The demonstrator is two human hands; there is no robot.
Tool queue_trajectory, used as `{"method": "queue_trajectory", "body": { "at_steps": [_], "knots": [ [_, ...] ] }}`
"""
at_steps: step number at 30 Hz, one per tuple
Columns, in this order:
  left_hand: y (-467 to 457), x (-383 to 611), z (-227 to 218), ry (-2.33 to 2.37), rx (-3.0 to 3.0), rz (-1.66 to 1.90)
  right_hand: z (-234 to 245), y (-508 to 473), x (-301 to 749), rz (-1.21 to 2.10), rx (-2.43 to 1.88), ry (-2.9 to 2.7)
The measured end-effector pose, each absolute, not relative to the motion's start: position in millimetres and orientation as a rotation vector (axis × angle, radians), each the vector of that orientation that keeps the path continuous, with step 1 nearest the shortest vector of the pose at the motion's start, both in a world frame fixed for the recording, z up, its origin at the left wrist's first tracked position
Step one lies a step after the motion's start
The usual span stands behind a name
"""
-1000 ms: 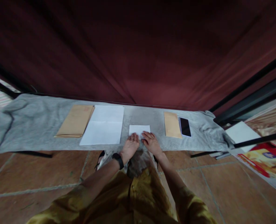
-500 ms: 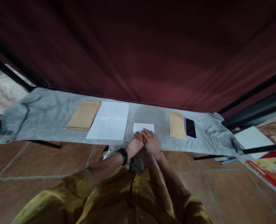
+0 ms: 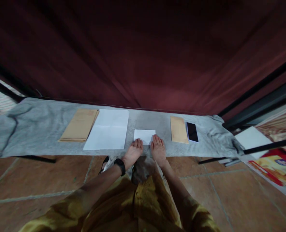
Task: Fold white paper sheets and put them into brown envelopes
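Observation:
A small folded sheet of white paper (image 3: pixel 144 136) lies flat on the grey cloth, close to the front edge. My left hand (image 3: pixel 133 150), with a dark band at its wrist, rests at the paper's lower left corner. Its fingers are bent and lie on the paper, not gripping it. At the lower right corner, my right hand (image 3: pixel 158 149) lies palm down, fingers stretched out along the paper's edge. To the left are a stack of larger white sheets (image 3: pixel 107 129) with a crease across and a pile of brown envelopes (image 3: pixel 79 125).
A single brown envelope (image 3: pixel 179 129) and a smartphone (image 3: pixel 192 132) lie on the right of the cloth-covered bench (image 3: pixel 152 120). Dark red fabric (image 3: pixel 143 64) hangs behind it. Black metal bars (image 3: pixel 261 100) and a red-yellow printed box (image 3: pixel 278 167) stand at the right.
My hands were together in the middle of the folded paper. They have moved apart, left hand to its left corner, right hand to its right corner. The view has shifted slightly.

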State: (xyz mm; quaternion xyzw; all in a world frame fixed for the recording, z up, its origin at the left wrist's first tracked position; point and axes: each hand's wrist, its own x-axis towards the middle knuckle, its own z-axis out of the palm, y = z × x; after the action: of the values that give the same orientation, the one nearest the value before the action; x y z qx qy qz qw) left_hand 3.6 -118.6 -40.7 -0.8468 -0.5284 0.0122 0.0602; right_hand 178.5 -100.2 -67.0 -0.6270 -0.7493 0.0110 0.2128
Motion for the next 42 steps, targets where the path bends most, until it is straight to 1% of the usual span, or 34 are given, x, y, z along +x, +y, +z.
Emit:
{"method": "queue_trajectory", "body": {
  "at_steps": [5,8,12,15,18,24,31,36,42],
  "knots": [
    [-116.0,-3.6,-29.8,-1.686,-2.582,0.021,-49.5,-86.8,184.1,0.126,-1.904,-1.976],
    [-115.9,-5.5,-25.5,-1.709,-2.578,-0.006,-41.4,-80.8,181.6,0.121,-1.964,-1.958],
    [-113.4,-2.0,-24.8,-1.758,-2.571,-0.175,-42.8,-80.1,167.9,0.074,-1.801,-2.084],
    [-105.6,6.3,-26.1,-1.827,-2.535,-0.324,-49.0,-80.0,155.8,0.126,-1.63,-2.208],
    [-93.8,15.1,-27.8,-1.916,-2.495,-0.397,-54.2,-78.0,149.1,0.166,-1.584,-2.251],
    [-77.5,18.1,-37.4,-1.978,-2.51,-0.291,-57.4,-74.4,153.2,0.166,-1.607,-2.265],
    [-78.0,12.9,-53.6,-1.901,-2.479,-0.309,-55.4,-65.1,148.4,0.219,-1.609,-2.157],
    [-78.2,11.2,-57.9,-1.834,-2.512,-0.243,-53.6,-58.3,131.3,0.251,-1.493,-2.211],
    [-77.3,11.7,-60.4,-1.835,-2.483,-0.251,-54.0,-58.7,128.1,0.228,-1.558,-2.235]
  ]
}}
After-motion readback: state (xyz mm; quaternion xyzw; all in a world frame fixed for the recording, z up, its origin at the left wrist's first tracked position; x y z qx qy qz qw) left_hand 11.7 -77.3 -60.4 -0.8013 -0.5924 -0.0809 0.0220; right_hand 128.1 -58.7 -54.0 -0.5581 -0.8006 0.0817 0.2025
